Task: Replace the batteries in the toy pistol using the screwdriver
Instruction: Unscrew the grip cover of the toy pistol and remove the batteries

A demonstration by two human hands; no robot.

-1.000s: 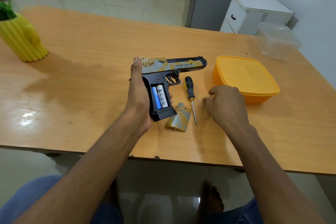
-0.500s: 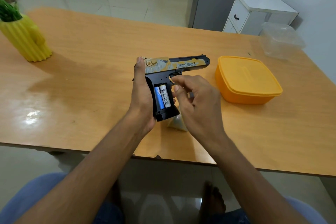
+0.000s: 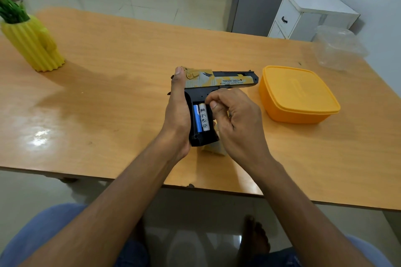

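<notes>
The toy pistol (image 3: 227, 80), yellow and black, lies on its side just above the wooden table (image 3: 108, 97), barrel pointing right. My left hand (image 3: 176, 115) grips the back of its handle, thumb up along the rear. The battery bay in the handle is uncovered and holds a blue battery (image 3: 197, 119) and a white battery (image 3: 205, 119) side by side. My right hand (image 3: 236, 123) is curled over the bay, thumb and forefinger pinching the top end of the white battery. A corner of the yellow battery cover (image 3: 213, 149) shows on the table under my right hand. The screwdriver is hidden behind that hand.
An orange lidded box (image 3: 297, 93) sits just right of the pistol's muzzle. A clear plastic container (image 3: 338, 47) stands at the far right corner. A yellow ribbed vase (image 3: 32, 45) with a plant is at the far left. A white cabinet (image 3: 308, 15) stands beyond the table.
My right hand left the table beside the screwdriver, moved left to the pistol's handle and closed its fingertips on the top of the white battery. My left hand kept hold of the pistol.
</notes>
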